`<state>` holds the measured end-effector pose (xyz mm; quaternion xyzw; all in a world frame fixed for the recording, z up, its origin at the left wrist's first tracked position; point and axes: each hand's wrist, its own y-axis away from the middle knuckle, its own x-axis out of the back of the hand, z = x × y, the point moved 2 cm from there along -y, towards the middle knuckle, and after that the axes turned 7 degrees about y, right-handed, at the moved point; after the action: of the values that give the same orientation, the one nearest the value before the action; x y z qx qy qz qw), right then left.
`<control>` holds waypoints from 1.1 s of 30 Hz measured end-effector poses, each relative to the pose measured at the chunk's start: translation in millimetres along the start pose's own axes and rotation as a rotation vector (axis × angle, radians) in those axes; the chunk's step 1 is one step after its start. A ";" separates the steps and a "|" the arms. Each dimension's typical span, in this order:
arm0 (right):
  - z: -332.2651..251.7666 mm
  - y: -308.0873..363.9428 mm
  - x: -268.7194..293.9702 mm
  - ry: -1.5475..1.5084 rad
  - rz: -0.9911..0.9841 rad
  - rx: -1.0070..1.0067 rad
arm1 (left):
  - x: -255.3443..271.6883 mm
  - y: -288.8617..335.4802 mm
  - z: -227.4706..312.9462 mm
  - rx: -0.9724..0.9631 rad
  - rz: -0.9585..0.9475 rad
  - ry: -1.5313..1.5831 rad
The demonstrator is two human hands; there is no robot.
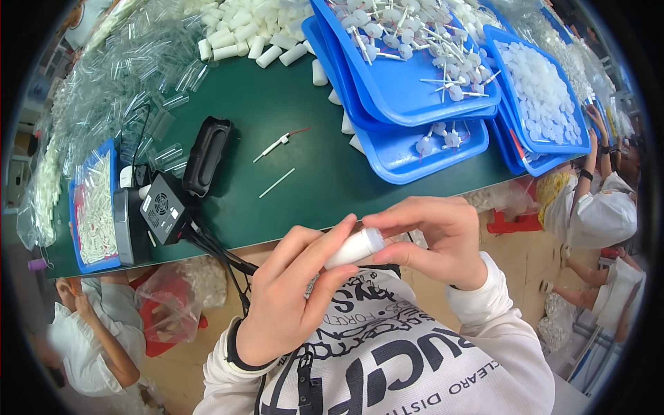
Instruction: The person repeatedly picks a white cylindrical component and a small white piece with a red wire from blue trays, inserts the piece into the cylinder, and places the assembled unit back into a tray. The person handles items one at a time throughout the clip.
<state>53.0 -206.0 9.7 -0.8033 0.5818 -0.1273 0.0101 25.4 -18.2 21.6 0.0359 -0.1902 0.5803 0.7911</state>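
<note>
My left hand (294, 287) is wrapped round a short white cylinder (348, 250), held tilted in front of my chest, just off the table's near edge. A translucent whitish cap (375, 239) sits at its right end. The index finger and thumb of my right hand (439, 235) close on that capped end from the right. Beyond my hands, on the green table (235, 228), lie a thin white stick (277, 182) and a slim white piece with a red wire (280, 143).
Stacked blue trays (408, 104) hold round white pieces with sticks; another blue tray (546, 97) has translucent discs. White cylinders (249, 34) and clear tubes (131, 69) pile up behind. Left are a black case (207, 155), a black box with cables (164, 207) and a tray (111, 266). Other people sit nearby.
</note>
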 end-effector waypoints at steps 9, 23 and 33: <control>-10.1 -3.5 9.4 0.236 -0.127 0.304 | -9.2 1.2 -0.2 -0.204 0.024 -0.048; -11.5 -3.4 9.3 0.302 -0.048 0.352 | -6.3 -0.3 2.5 0.406 -0.042 0.791; -7.1 -1.6 -4.4 0.256 0.022 0.433 | -7.6 10.7 1.0 0.338 -0.067 0.644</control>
<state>51.7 -200.4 16.0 -0.7533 0.5463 -0.3494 0.1094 13.3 -21.9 18.1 -0.0122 0.1686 0.5587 0.8120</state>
